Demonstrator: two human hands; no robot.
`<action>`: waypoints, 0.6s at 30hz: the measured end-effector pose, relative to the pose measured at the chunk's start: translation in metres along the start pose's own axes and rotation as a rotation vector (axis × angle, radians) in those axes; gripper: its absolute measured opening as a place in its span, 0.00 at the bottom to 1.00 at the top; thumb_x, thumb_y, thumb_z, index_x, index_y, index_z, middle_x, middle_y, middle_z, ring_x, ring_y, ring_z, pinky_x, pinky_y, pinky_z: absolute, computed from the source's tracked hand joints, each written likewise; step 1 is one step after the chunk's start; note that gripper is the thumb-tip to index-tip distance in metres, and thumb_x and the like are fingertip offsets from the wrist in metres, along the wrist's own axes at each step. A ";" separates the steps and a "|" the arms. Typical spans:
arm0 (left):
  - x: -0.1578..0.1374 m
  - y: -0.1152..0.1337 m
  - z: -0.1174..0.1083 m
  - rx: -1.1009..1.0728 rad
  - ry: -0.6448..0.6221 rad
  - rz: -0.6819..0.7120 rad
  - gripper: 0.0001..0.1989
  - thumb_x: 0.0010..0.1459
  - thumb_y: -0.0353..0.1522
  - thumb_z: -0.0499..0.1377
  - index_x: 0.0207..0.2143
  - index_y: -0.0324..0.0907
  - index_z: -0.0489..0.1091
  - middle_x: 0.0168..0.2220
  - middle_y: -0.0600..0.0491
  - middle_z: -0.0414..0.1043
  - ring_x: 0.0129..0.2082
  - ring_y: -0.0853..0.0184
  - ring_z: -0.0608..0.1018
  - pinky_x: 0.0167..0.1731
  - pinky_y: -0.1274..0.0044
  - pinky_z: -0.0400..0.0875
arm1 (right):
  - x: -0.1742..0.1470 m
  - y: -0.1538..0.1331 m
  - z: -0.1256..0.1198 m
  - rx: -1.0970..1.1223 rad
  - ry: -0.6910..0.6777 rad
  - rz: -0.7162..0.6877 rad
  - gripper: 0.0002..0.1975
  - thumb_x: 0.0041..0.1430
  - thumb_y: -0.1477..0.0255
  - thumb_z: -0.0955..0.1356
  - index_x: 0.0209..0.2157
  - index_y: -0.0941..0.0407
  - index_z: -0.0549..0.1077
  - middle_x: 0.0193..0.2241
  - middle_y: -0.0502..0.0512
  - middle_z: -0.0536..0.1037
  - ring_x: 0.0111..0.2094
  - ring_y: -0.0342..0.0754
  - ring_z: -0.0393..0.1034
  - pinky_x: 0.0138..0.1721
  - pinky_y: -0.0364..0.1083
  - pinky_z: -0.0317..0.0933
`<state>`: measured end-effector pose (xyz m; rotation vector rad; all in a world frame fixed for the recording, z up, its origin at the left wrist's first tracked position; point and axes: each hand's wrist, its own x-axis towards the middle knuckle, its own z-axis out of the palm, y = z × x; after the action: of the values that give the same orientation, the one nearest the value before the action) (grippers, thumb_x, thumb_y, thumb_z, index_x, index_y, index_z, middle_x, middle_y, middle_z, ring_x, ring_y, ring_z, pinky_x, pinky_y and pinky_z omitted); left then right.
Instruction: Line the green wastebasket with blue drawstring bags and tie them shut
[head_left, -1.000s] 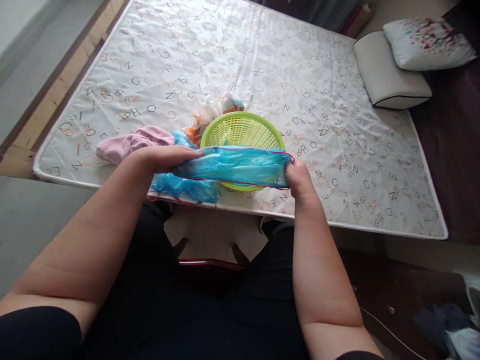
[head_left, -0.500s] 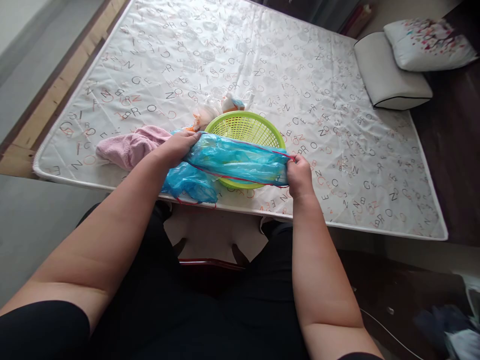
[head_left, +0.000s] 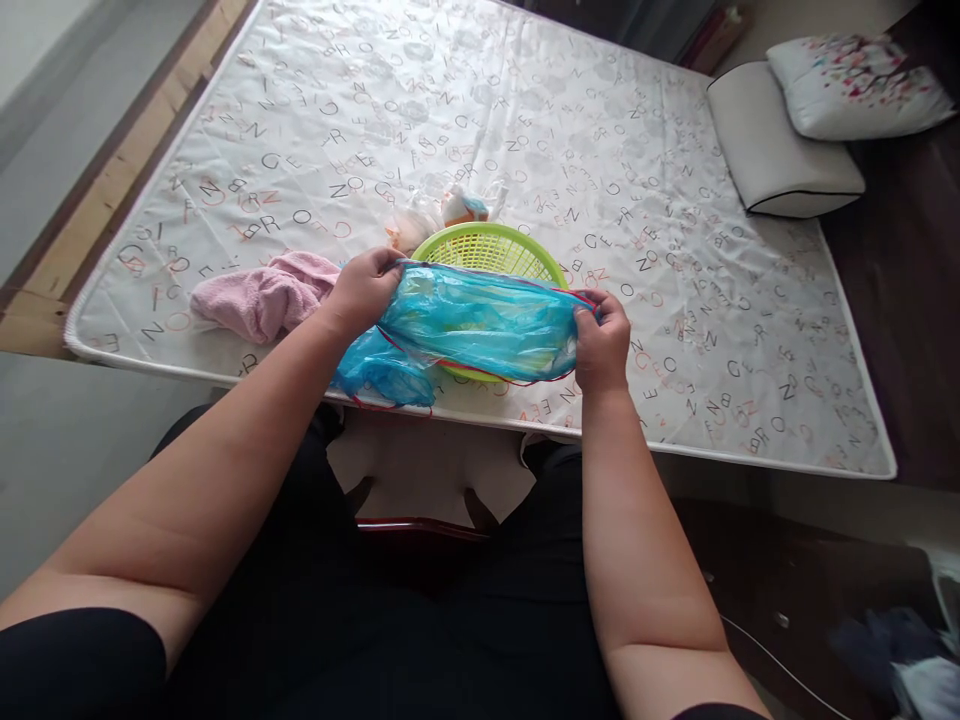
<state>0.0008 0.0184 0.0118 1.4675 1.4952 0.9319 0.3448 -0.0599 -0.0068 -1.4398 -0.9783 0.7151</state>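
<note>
Toward the mattress (head_left: 570, 130)'s near left corner, a rumpled pink towel (head_left: 259, 297); by the far right corner, a cream cushion (head_left: 780, 145) partly beneath a flower-printed pillow (head_left: 847, 90); along the left edge, a wooden strip (head_left: 127, 185).

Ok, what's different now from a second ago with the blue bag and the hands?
The left hand has moved away from the person and slightly right; the right hand has shifted a little the same way. The blue bag between them is spread wider. Neither hand has let go of it. The green basket, pink cloth and crumpled blue plastic stayed put.
</note>
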 end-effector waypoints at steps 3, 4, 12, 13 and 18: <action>0.001 -0.002 -0.002 -0.027 0.059 -0.007 0.05 0.60 0.29 0.65 0.39 0.42 0.78 0.39 0.50 0.80 0.44 0.61 0.77 0.52 0.74 0.71 | 0.001 0.004 -0.002 -0.017 0.043 -0.013 0.07 0.61 0.67 0.73 0.42 0.49 0.80 0.35 0.46 0.79 0.37 0.45 0.73 0.45 0.45 0.71; 0.002 -0.002 -0.003 -0.041 0.077 -0.012 0.04 0.60 0.29 0.65 0.38 0.42 0.78 0.37 0.50 0.79 0.44 0.61 0.77 0.51 0.74 0.71 | 0.002 0.005 -0.003 -0.024 0.051 -0.022 0.06 0.62 0.66 0.73 0.41 0.49 0.80 0.34 0.46 0.78 0.35 0.45 0.72 0.43 0.44 0.70; -0.001 0.006 -0.003 -0.113 -0.015 -0.018 0.11 0.65 0.38 0.64 0.33 0.41 0.77 0.33 0.50 0.78 0.42 0.61 0.77 0.44 0.76 0.70 | 0.005 0.001 -0.005 0.036 0.012 -0.014 0.09 0.62 0.61 0.76 0.36 0.51 0.78 0.29 0.45 0.75 0.31 0.43 0.69 0.37 0.44 0.66; -0.001 0.006 -0.003 -0.111 -0.027 -0.016 0.13 0.66 0.40 0.64 0.32 0.41 0.77 0.31 0.51 0.77 0.41 0.61 0.77 0.43 0.76 0.70 | 0.005 0.000 -0.004 0.048 0.020 -0.008 0.09 0.62 0.61 0.76 0.36 0.50 0.78 0.29 0.45 0.75 0.30 0.43 0.69 0.37 0.44 0.67; -0.005 0.006 0.000 -0.188 -0.065 -0.046 0.22 0.68 0.44 0.64 0.24 0.43 0.71 0.23 0.52 0.67 0.31 0.64 0.74 0.32 0.75 0.70 | 0.000 -0.006 -0.002 0.031 -0.031 0.028 0.10 0.64 0.59 0.74 0.34 0.50 0.80 0.26 0.46 0.74 0.31 0.45 0.70 0.38 0.45 0.70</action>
<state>0.0031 0.0136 0.0180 1.3099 1.3504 0.9612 0.3451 -0.0612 -0.0011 -1.4215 -0.9684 0.7724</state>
